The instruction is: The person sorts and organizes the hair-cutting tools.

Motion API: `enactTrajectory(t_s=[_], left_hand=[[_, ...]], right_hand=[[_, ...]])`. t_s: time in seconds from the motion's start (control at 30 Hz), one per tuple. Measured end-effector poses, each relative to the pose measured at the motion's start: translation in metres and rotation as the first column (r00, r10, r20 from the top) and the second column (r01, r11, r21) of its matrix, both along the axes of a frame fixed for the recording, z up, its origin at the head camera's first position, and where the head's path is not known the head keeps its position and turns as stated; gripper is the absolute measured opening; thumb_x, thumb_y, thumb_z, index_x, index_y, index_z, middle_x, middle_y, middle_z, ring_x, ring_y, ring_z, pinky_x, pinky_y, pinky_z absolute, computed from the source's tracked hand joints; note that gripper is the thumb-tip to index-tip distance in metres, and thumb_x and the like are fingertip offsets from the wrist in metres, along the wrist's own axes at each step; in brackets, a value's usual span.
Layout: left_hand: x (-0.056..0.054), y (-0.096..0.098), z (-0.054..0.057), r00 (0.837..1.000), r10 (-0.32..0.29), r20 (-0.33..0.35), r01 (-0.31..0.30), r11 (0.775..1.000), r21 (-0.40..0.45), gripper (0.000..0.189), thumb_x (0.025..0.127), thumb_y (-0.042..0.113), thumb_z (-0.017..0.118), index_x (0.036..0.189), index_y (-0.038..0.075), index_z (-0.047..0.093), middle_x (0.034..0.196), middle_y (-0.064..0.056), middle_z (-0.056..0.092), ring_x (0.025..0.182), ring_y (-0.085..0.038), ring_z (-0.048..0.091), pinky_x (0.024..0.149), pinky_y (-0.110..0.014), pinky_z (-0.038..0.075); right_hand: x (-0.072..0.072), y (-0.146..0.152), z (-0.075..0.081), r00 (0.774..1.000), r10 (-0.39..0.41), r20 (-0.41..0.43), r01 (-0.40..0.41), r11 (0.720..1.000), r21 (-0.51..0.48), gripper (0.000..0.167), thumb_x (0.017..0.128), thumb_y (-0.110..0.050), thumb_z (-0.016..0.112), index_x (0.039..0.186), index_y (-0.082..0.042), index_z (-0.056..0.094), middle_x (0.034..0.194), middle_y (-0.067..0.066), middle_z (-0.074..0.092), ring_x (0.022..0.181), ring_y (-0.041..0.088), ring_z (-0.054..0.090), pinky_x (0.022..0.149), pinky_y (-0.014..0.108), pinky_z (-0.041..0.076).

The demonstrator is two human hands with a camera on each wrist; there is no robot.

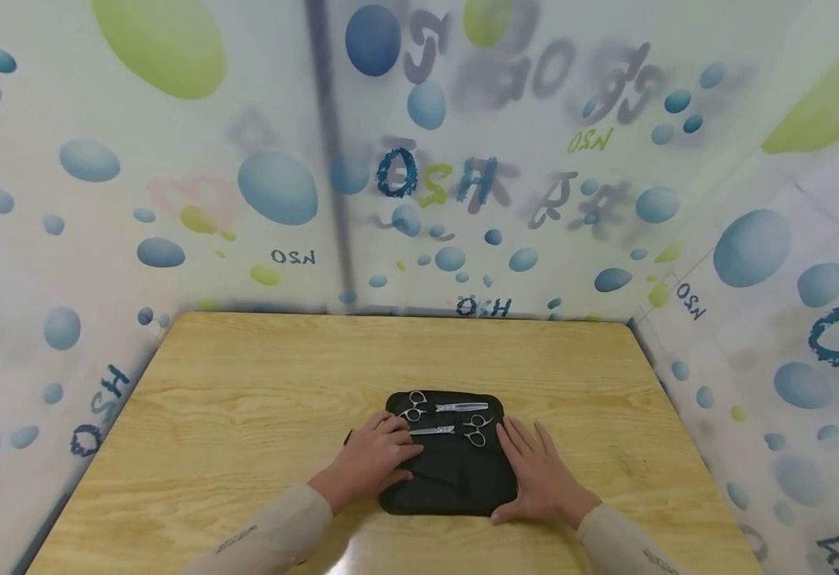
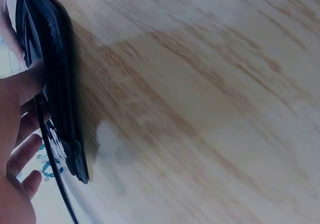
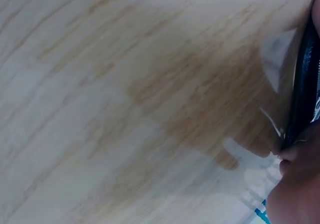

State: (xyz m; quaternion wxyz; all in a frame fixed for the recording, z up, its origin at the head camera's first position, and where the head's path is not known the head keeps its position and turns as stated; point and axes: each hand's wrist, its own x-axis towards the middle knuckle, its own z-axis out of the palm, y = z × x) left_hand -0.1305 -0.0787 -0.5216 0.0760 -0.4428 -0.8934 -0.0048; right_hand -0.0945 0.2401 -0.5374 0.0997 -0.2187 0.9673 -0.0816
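Lying on the table: flat, round-cornered black case
Scissors: two silver pairs on top, facing opposite ways
My left hand: fingers relaxed, on the case
My right hand: fingers straight along its edge

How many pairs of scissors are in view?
2. One pair of silver metal scissors lies near the far edge of the flat black case, handles leftward; a second silver metal pair lies just nearer, handles rightward. The left hand could hide more.
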Motion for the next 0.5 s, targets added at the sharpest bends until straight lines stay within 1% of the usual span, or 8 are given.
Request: enactTrajectory(t_s=[0.2, 0.33, 0.5], left_hand=[[-0.001, 0.002, 0.001, 1.000, 0.013, 0.008, -0.013, 1.000, -0.007, 0.038, 0.088, 0.043, 0.069, 0.119, 0.023, 0.070, 0.109, 0.008, 0.071, 0.113, -0.015, 0.057, 0.106, -0.039, 0.041], [-0.002, 0.001, -0.001, 1.000, 0.011, 0.000, -0.011, 1.000, 0.020, 0.038, 0.087, 0.044, 0.070, 0.118, 0.023, 0.071, 0.107, 0.009, 0.073, 0.110, -0.014, 0.058, 0.105, -0.038, 0.042], [-0.003, 0.001, -0.002, 1.000, 0.015, -0.026, -0.013, 0.998, 0.061, 0.036, 0.084, 0.045, 0.072, 0.113, 0.024, 0.073, 0.104, 0.010, 0.074, 0.107, -0.013, 0.058, 0.104, -0.037, 0.042]], right_hand=[[-0.005, -0.002, 0.001, 1.000, -0.007, 0.020, 0.007, 1.000, 0.007, 0.137, 0.057, -0.088, 0.063, 0.154, -0.002, 0.021, 0.163, 0.017, 0.015, 0.152, 0.032, 0.015, 0.119, 0.058, 0.002], [-0.008, -0.002, 0.000, 1.000, -0.007, 0.020, 0.007, 1.000, 0.022, 0.137, 0.057, -0.089, 0.062, 0.155, -0.003, 0.021, 0.163, 0.016, 0.015, 0.152, 0.031, 0.014, 0.119, 0.059, 0.002], [-0.013, -0.004, 0.001, 1.000, -0.018, 0.015, 0.018, 0.999, 0.028, 0.137, 0.056, -0.089, 0.063, 0.155, -0.003, 0.021, 0.163, 0.016, 0.016, 0.152, 0.031, 0.015, 0.120, 0.058, 0.001]])
